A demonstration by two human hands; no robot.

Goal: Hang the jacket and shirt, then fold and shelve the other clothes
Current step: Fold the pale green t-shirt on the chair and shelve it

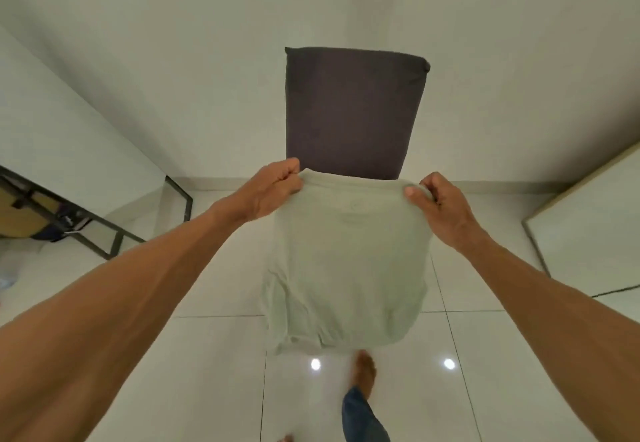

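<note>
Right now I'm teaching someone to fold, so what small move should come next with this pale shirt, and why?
Probably bring the two hands together to halve the shirt lengthwise. The left hand and right hand each pinch a top corner, and it hangs spread out above the tiled floor.
</note>
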